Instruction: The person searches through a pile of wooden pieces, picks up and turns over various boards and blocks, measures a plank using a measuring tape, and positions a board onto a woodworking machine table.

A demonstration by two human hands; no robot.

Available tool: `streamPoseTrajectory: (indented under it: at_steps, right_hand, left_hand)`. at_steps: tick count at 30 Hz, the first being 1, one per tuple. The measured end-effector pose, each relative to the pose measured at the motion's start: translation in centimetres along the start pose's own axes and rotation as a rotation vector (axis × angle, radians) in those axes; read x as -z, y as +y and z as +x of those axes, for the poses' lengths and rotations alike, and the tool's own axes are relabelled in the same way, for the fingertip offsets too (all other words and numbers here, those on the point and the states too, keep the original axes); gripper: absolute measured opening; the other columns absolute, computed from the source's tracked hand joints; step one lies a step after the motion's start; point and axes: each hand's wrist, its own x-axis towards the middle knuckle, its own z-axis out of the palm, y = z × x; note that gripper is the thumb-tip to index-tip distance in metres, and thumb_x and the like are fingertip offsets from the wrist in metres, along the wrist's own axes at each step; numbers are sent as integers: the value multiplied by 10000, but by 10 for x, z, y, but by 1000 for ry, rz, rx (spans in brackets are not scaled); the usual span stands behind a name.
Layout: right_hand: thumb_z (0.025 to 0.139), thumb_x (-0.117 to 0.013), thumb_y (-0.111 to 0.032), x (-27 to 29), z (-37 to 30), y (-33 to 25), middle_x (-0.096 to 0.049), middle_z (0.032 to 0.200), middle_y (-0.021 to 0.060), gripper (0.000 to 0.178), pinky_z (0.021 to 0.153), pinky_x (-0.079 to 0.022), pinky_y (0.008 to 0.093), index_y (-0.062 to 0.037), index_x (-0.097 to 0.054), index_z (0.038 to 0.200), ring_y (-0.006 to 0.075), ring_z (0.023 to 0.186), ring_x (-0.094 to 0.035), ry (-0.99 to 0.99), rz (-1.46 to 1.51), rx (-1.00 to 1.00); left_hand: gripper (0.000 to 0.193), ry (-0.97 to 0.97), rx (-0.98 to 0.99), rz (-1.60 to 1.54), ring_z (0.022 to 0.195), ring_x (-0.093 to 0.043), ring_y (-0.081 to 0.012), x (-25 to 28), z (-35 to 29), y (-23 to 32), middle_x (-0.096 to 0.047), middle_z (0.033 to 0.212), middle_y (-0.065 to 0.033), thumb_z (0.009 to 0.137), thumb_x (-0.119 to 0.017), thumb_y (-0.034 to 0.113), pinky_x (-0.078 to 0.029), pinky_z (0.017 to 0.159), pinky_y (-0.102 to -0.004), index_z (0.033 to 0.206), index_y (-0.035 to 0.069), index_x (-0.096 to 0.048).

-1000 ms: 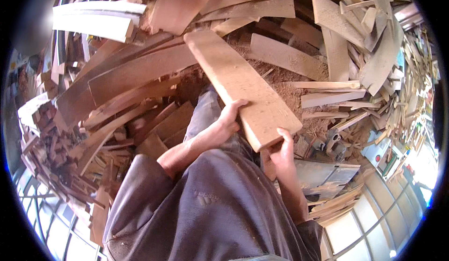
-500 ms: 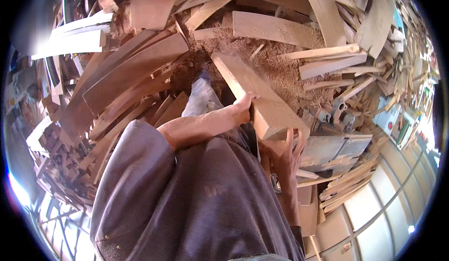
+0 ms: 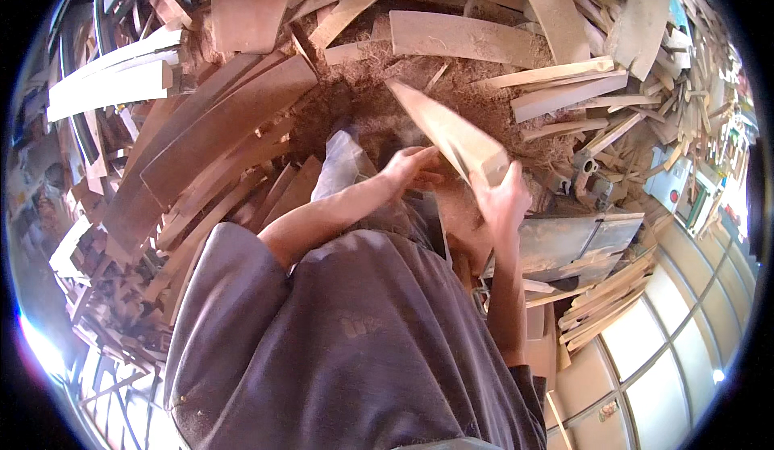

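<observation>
A thick, pale wooden board (image 3: 455,131) slants away from me, its far end pointing up and left. My right hand (image 3: 504,200) is closed round its near end, thumb and fingers on either side. My left hand (image 3: 413,168) is just left of the board, apart from it, with loosely bent fingers and nothing in them that I can see. Below the board, a reddish-brown surface (image 3: 463,220) shows between my hands, partly hidden by my right forearm.
Long curved brown boards (image 3: 222,131) are stacked to the left. More planks (image 3: 468,37) lie over sawdust (image 3: 347,79) ahead. To the right are a grey metal plate (image 3: 556,244), pipe-like metal parts (image 3: 587,164) and a stack of thin strips (image 3: 609,301). Offcuts heap at both sides.
My left hand has come off the board and moved slightly left. My right hand has shifted up and now grips the near end, and the board has turned and tilted.
</observation>
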Motion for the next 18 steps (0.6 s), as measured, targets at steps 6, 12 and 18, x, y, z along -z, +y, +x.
streamPoseTrajectory:
  at_steps: [6,12,18]
  right_hand:
    - [684,-833,-428,21,74,8,-704,961,266,639,831,-533,504,-8,-584,1095,430,936,-689,-1,13,-119]
    - [679,-826,-462,22,115,62,-698,1106,265,698,920,-511,447,-1,-613,1158,398,1078,-665,-31,74,-175]
    - [671,-867,-358,6,112,127,-707,1123,221,661,957,-487,386,21,-626,1155,319,1059,-677,-2,427,-258]
  left_hand:
    - [472,333,-308,62,926,-701,-251,182,-6,5,-670,1121,-138,976,-638,292,-569,718,-349,1318,-17,-531]
    - [293,929,-338,60,714,-605,-205,423,-61,-107,-664,818,-74,896,-676,292,-486,623,-381,917,2,-639]
    - [203,832,-191,-5,563,-536,-138,457,-84,-193,-564,674,-23,879,-705,249,-429,502,-308,878,50,-668]
